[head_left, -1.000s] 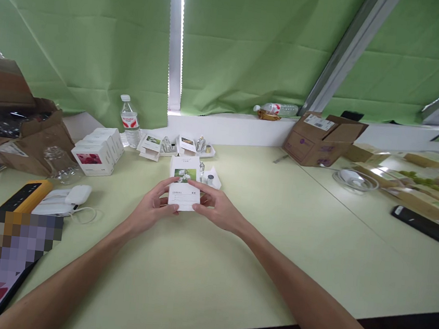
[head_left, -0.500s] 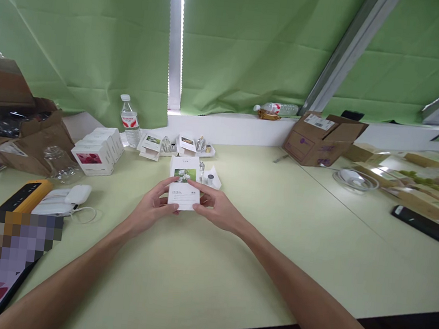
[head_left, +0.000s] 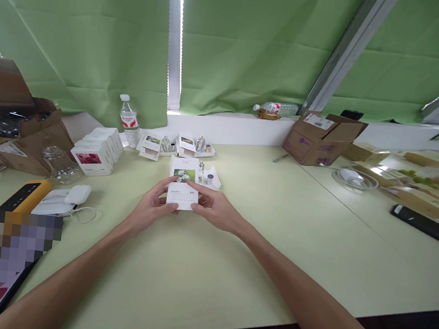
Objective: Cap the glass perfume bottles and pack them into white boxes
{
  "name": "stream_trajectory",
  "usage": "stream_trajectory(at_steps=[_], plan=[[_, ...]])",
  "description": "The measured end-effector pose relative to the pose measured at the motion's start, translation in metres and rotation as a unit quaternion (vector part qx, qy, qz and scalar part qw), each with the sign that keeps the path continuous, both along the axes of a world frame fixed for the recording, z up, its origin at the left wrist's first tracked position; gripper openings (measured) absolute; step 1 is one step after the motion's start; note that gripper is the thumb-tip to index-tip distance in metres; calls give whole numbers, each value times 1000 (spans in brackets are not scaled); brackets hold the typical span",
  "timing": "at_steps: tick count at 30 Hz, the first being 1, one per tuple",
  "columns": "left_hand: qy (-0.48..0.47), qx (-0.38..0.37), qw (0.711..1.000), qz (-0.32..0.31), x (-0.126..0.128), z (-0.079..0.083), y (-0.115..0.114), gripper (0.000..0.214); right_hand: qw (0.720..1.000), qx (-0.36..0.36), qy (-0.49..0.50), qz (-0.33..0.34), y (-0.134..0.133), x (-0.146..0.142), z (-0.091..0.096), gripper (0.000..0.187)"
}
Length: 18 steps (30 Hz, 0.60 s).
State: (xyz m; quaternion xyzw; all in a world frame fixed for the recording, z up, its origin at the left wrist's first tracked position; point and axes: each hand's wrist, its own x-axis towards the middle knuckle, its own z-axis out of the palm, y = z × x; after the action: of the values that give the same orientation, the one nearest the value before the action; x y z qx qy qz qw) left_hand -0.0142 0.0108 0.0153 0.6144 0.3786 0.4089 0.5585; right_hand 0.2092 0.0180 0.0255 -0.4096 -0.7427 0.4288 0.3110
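The fingers of our left hand (head_left: 152, 202) and right hand (head_left: 219, 209) are closed on the box (head_left: 183, 198); we should press gently.

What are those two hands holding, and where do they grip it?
A white flower-printed box, held by its sides: the left hand on its left, the right hand on its right, thumbs at the near corners.

White box (head_left: 182, 198) between left hand (head_left: 151, 207) and right hand (head_left: 219, 211)
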Motion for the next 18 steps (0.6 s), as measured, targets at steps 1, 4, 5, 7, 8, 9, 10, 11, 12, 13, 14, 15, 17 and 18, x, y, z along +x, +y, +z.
stream_trajectory(at_steps=[1,4,5,7,8,9,10,11,12,13,14,15,17,18], plan=[[0,0,1000,2,0,0,0,68,1000,1,-1,0,0,0,-1,62],[0,1,1000,8,1,1,-1,71,1000,4,-1,0,0,0,0,60],[-1,1,1000,9,1,1,-1,71,1000,4,0,0,-1,0,0,60],[-4,0,1000,9,2,2,-1,72,1000,4,4,0,-2,0,2,59],[-5,0,1000,8,2,2,-1,72,1000,5,5,-1,-2,-1,3,58],[-8,0,1000,7,2,2,-1,72,1000,7,6,-1,-2,-1,3,58],[-10,0,1000,7,2,2,-1,71,1000,10,6,-1,-2,-1,4,58],[-11,1,1000,8,2,2,-1,71,1000,14,6,-1,-2,-1,4,57],[-11,2,1000,8,2,1,-1,71,1000,19,7,-1,-2,-1,5,57],[-11,1,1000,8,2,1,-1,71,1000,25,8,0,-2,-1,5,57],[-13,1,1000,8,2,1,-1,71,1000,29,9,1,-2,-1,4,57],[-15,1,1000,9,2,0,-1,71,999,33,10,3,-2,-1,4,58],[-20,1,1000,11,2,0,0,71,999,37,14,5,-2,-1,4,61],[-21,1,1000,13,2,0,0,71,999,38,15,6,-1,-1,3,63]])
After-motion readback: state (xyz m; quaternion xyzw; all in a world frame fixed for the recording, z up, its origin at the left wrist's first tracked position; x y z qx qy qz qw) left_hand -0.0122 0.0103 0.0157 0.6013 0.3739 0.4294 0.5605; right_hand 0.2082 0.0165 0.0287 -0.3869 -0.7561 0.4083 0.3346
